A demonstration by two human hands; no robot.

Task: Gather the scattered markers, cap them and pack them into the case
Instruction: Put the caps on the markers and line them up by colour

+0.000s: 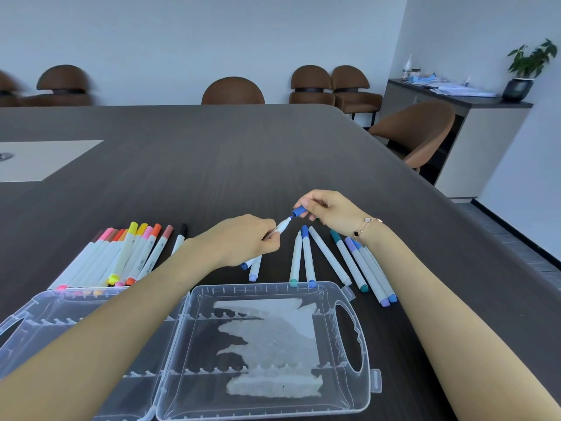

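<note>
Ur L hand (243, 238) pinches a white marker (282, 226), tip aimed far-right | R hand (329, 209) pinches its blue cap (299, 211) just off the tip | clear case (267, 354) lies open, near centre | warm-colour markers (130, 253) bunched left, blue-green markers (349, 262) right on table (243, 153).

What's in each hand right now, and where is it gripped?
Left hand grips a marker by its barrel, tip exposed. Right hand pinches the blue cap at its closed end.
</note>
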